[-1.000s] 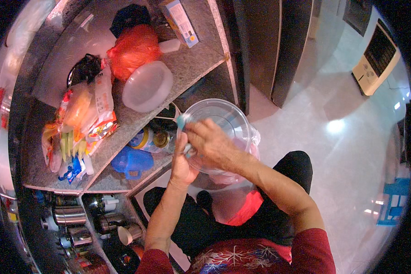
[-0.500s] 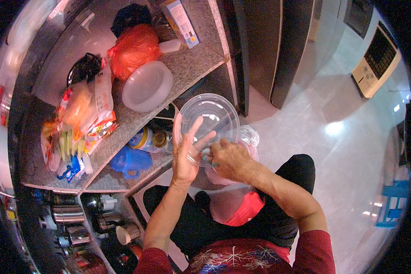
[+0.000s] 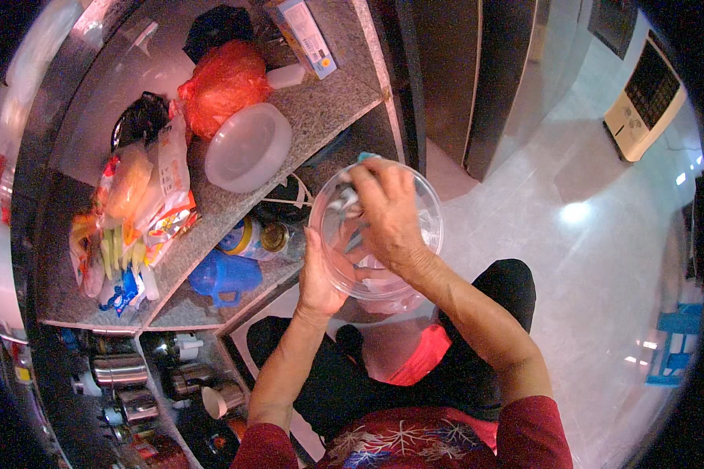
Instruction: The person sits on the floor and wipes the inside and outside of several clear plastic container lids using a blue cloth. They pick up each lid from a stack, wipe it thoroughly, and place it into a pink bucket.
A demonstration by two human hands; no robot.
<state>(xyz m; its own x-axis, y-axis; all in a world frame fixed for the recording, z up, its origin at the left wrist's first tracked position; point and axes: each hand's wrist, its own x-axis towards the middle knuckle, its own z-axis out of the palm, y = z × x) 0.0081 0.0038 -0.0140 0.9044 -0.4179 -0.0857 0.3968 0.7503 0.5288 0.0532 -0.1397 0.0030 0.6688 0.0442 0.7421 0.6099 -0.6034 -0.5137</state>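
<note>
A clear round plastic bowl (image 3: 429,234) is held in front of me above my lap. My left hand (image 3: 323,273) grips it from the left and below, and its fingers show through the clear plastic. Over the bowl's far left side, my right hand (image 3: 391,215) is closed on a crumpled white and teal cloth (image 3: 341,200), pressed near the rim. My right fingers hide part of the cloth. Whether it touches the inner wall all along cannot be made out.
On the stone shelf at left are a frosted bowl (image 3: 249,148), a red plastic bag (image 3: 225,90) and several food packets (image 3: 133,211). Below stand a tin (image 3: 252,239) and a blue jug (image 3: 225,278). Metal pots (image 3: 121,370) fill a lower rack. An air cooler (image 3: 643,102) stands far right.
My right hand has moved with the cloth from the bowl's near side to its far left rim. The bowl has shifted right, and my left fingers have curled farther beneath it.
</note>
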